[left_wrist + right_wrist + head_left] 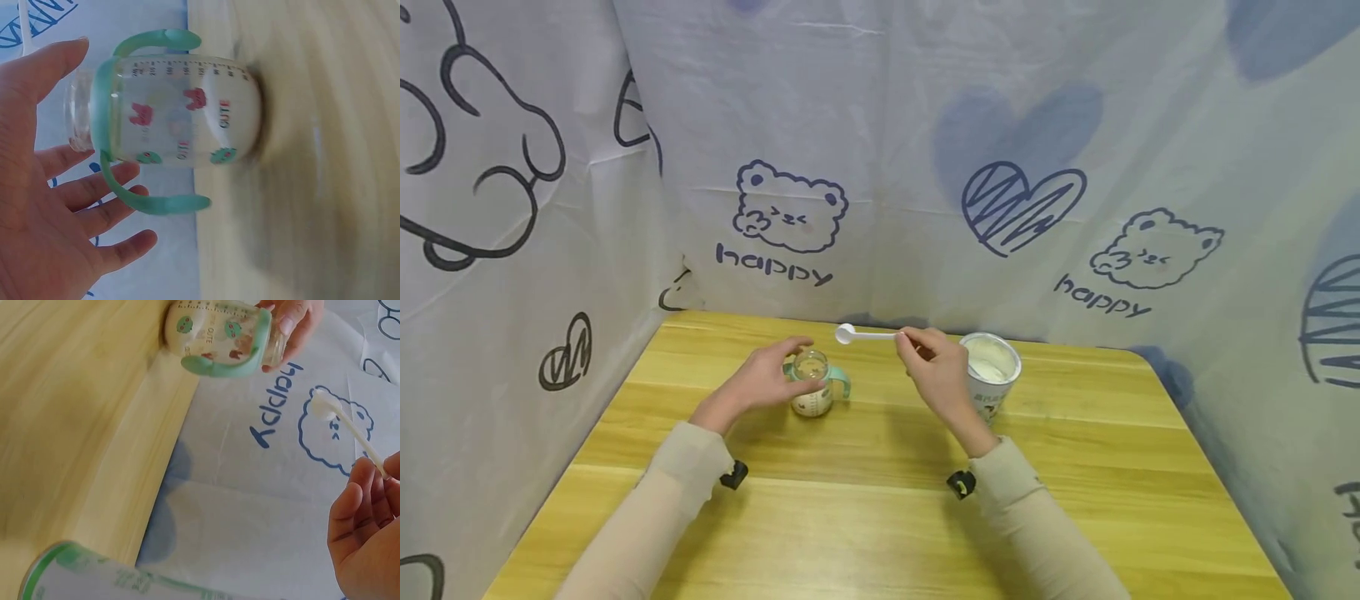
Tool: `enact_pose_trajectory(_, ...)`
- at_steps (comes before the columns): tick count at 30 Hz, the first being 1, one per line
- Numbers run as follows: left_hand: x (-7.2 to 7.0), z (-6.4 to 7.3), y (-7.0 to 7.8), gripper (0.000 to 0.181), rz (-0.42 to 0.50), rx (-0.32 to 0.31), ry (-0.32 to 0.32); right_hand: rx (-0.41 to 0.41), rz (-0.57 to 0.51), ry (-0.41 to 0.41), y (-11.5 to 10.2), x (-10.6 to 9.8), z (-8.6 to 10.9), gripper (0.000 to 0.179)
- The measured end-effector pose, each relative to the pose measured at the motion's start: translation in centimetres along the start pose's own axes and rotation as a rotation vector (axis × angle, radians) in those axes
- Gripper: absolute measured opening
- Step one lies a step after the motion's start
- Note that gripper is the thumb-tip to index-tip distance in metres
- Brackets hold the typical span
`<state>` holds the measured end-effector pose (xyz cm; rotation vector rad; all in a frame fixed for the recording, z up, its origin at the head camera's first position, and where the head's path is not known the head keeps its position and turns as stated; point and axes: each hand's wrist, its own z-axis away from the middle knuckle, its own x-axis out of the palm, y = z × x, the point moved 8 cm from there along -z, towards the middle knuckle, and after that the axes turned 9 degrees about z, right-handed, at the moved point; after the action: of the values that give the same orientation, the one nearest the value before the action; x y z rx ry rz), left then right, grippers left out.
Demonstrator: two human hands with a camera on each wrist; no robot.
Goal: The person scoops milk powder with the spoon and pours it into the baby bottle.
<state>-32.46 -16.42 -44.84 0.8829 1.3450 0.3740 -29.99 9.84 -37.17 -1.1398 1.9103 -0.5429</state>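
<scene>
On the table stands a clear baby bottle (812, 398) with mint-green handles (159, 40), uncapped, with milky white content at its bottom. My left hand (766, 377) is around its open neck, thumb on one side and fingers loosely spread on the other. In the left wrist view the thumb (62, 62) looks apart from the neck; whether a fingertip touches the rim I cannot tell. My right hand (937, 372) pinches the handle of a white measuring scoop (846, 334), held level in the air to the bottle's right. White powder seems to fill its bowl (325, 405).
An uncovered can (992, 346) of pale powder stands at the right, just beyond my right wrist. The wooden table (850, 517) ends at the back against a patterned cloth (887, 167), with more cloth at both sides.
</scene>
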Motion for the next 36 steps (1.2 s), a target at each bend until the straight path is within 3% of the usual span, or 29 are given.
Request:
enact_pose_trajectory(10,0.1,-2.0,3.2,0.088,0.032,0.038,-0.040,0.084,0.031,0.021,1.4,-2.9,0.1,0.016)
enact_pose_trajectory(15,0.6,-3.3,5.1,0.088,0.024,0.079,-0.057,0.078,0.066,0.045,2.0,-4.5,0.0,0.017)
enact_pose_trajectory(21,1.9,-4.7,7.2,0.090,-0.001,0.141,-0.073,0.098,0.101,0.080,3.1,-6.6,0.3,0.018)
enact_pose_trajectory(36,6.3,-7.5,11.5,0.088,0.046,0.197,-0.133,0.198,0.143,0.198,5.5,-11.6,1.2,0.018)
